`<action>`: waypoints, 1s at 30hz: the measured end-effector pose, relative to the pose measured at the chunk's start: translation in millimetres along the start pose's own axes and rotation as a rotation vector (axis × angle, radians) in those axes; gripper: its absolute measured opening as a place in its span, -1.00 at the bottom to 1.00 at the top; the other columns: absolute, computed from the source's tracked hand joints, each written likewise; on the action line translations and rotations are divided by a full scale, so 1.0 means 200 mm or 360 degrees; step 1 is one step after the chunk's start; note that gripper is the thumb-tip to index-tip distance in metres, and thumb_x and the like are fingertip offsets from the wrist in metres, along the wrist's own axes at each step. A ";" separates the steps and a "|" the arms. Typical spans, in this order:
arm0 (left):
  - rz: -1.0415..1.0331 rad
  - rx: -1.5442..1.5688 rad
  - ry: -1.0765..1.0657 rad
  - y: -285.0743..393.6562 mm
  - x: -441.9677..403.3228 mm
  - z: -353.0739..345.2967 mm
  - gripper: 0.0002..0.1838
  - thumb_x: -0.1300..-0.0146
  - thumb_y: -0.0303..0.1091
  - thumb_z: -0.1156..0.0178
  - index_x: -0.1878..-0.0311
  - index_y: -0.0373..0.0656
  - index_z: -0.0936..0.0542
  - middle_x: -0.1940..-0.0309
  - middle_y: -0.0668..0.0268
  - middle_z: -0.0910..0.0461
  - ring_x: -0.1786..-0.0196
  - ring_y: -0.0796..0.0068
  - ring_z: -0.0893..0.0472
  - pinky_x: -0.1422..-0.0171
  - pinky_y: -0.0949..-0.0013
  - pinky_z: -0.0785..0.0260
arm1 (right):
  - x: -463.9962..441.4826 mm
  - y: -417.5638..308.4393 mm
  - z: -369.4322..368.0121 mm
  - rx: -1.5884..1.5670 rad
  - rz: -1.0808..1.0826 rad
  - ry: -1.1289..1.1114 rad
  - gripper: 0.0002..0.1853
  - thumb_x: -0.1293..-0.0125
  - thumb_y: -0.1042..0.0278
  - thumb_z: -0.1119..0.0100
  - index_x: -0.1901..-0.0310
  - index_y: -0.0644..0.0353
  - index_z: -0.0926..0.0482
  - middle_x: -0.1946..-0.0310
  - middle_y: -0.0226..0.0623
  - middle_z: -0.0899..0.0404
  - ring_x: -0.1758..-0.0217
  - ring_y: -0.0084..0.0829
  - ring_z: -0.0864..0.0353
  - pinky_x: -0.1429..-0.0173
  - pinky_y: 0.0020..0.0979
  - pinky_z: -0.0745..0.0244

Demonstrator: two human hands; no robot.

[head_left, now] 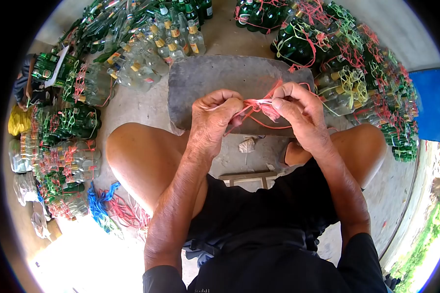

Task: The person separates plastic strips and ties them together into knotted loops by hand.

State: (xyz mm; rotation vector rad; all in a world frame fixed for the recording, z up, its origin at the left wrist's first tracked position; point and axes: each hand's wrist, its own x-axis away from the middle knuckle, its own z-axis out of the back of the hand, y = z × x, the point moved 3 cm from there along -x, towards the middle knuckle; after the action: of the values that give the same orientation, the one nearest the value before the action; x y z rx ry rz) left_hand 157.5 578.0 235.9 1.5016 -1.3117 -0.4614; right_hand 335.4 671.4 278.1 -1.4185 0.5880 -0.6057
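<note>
Between my two hands is a tangle of pinkish-red plastic string (266, 107), held above a dark grey mat (195, 75). My left hand (214, 116) is closed, with thumb and fingers pinching one side of the string. The other side is pinched between the thumb and fingers of my right hand (302, 115). A knotted clump sits in the middle, and loose loops hang below and to the right. Whether the knot is tight cannot be made out.
Clear bottles (137, 73) stand at the upper left. String-tied bottle bundles line the right (298, 46) and left (73, 122). Blue string (99, 205) lies by my left knee. A small stone-like block (247, 145) lies below the mat. Another person (27, 85) shows at the left edge.
</note>
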 end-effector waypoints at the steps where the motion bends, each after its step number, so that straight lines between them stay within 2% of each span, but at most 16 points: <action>1: 0.0021 0.0008 0.0033 0.01 0.00 -0.01 -0.94 -0.28 -0.50 -0.30 0.26 -0.27 -0.72 0.42 0.33 -0.69 0.48 0.63 -0.55 0.35 0.52 -0.41 | 0.00 -0.02 0.00 0.0002 -0.0007 0.0030 -0.92 -0.52 0.49 -0.18 0.12 0.31 -0.53 0.21 -0.41 -0.56 0.16 -0.67 -0.51 0.07 -0.52 -0.48; 5: 0.0091 0.0046 0.0094 0.02 0.02 -0.02 -0.93 -0.29 -0.48 -0.28 0.27 -0.26 -0.70 0.46 0.33 -0.65 0.57 0.65 -0.47 0.47 0.54 -0.30 | -0.01 0.00 -0.02 -0.0090 0.0212 0.0090 -0.91 -0.52 0.46 -0.18 0.14 0.29 -0.52 0.21 -0.40 -0.55 0.18 -0.64 -0.49 0.08 -0.51 -0.45; 8: -0.0012 0.0105 0.0095 -0.02 -0.02 0.01 -0.93 -0.29 -0.45 -0.29 0.27 -0.24 -0.70 0.48 0.38 -0.61 0.62 0.72 -0.37 0.55 0.56 -0.14 | 0.00 0.00 0.00 0.0037 0.0310 0.0145 -0.96 -0.53 0.54 -0.12 0.12 0.32 -0.53 0.21 -0.44 -0.54 0.16 -0.66 -0.52 0.07 -0.55 -0.44; 11: 0.0048 0.0200 0.0061 -0.04 -0.03 0.04 -0.94 -0.27 -0.45 -0.30 0.27 -0.22 -0.69 0.49 0.43 -0.58 0.63 0.77 -0.28 0.57 0.58 -0.03 | -0.01 -0.01 0.01 -0.0010 0.0193 0.0120 -0.92 -0.53 0.47 -0.14 0.10 0.29 -0.53 0.15 -0.32 -0.59 0.18 -0.58 -0.55 0.08 -0.47 -0.47; 14: 0.0036 0.0159 0.0173 -0.02 -0.02 0.02 -0.93 -0.24 -0.45 -0.27 0.35 -0.18 -0.70 0.54 0.52 -0.53 0.59 0.80 -0.22 0.53 0.57 0.05 | -0.01 -0.01 0.00 -0.0099 0.0144 0.0149 -0.94 -0.52 0.49 -0.11 0.09 0.27 -0.53 0.12 -0.27 -0.62 0.18 -0.54 -0.58 0.08 -0.45 -0.48; 23: 0.0016 0.0089 0.0218 -0.01 -0.01 0.00 -0.93 -0.26 -0.46 -0.27 0.33 -0.17 -0.71 0.50 0.50 -0.58 0.54 0.81 -0.29 0.52 0.57 0.01 | -0.03 0.00 -0.01 -0.0323 0.0088 0.0227 -0.89 -0.50 0.53 -0.08 0.02 0.28 -0.53 0.16 -0.27 -0.62 0.19 -0.53 -0.56 0.08 -0.41 -0.51; 29: -0.0109 0.0084 0.0198 -0.01 -0.01 -0.02 -0.95 -0.26 -0.53 -0.27 0.27 -0.24 -0.71 0.44 0.45 -0.64 0.39 0.76 -0.46 0.33 0.58 -0.26 | -0.03 0.04 0.01 -0.0368 0.0051 0.0108 -0.84 -0.47 0.52 -0.19 -0.02 0.31 -0.55 0.19 -0.32 -0.62 0.21 -0.55 -0.55 0.09 -0.44 -0.51; 30: -0.0132 0.0060 0.0204 -0.01 -0.01 -0.02 -0.96 -0.29 -0.50 -0.28 0.26 -0.23 -0.70 0.45 0.46 -0.61 0.46 0.78 -0.39 0.41 0.59 -0.15 | -0.03 0.03 0.01 -0.0318 0.0019 0.0122 -0.84 -0.46 0.51 -0.23 -0.01 0.33 -0.57 0.20 -0.33 -0.64 0.21 -0.59 -0.56 0.11 -0.47 -0.51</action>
State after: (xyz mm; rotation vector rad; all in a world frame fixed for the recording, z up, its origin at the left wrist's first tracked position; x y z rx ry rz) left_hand 160.6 581.8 235.3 1.5953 -1.1674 -0.3886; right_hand 332.5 678.0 271.5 -1.5829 0.7335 -0.6064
